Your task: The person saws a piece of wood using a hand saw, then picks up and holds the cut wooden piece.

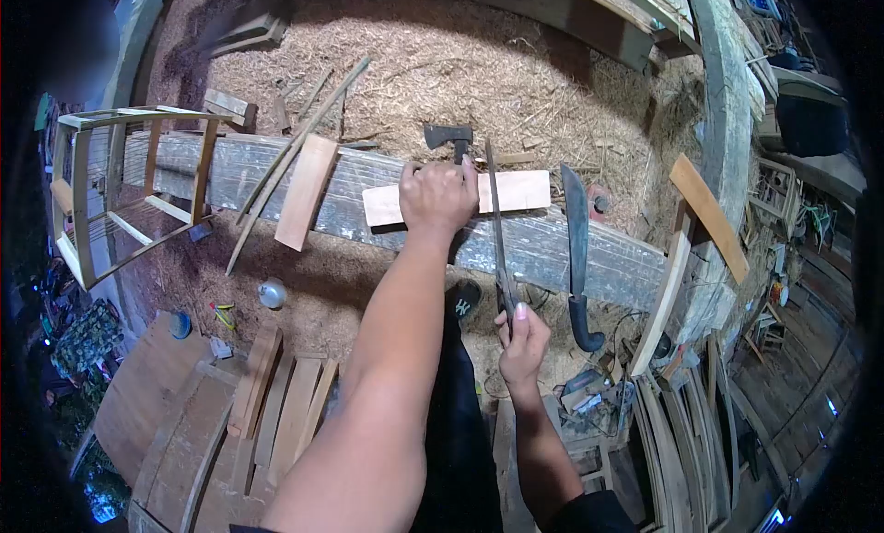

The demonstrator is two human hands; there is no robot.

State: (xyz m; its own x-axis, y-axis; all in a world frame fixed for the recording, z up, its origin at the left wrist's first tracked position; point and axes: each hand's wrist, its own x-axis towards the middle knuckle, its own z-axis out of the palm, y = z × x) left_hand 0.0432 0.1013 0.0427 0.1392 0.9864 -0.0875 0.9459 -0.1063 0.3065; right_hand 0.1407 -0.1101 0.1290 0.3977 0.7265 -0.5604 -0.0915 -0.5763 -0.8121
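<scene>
A short pale wooden board (pixel 517 191) lies across the worn plank bench (pixel 368 187). My left hand (pixel 438 197) presses down on it, its fingers curled over the far edge. In my right hand (pixel 523 344) is the handle of a handsaw (pixel 498 224), seen nearly edge-on. Its long dark blade crosses the board just right of my left hand; whether it has cut in, I cannot tell. A hatchet (pixel 448 135) lies beyond my left hand, its handle partly hidden. To the right, a machete (pixel 576 238) with a black handle rests across the bench.
Another board (pixel 307 192) and thin wooden strips (pixel 299 146) lie across the bench's left part. A wooden frame (pixel 152 187) stands at its left end. A curved wooden piece (pixel 709 218) leans by the right post. Shavings cover the ground; cut planks (pixel 296 409) lie at lower left.
</scene>
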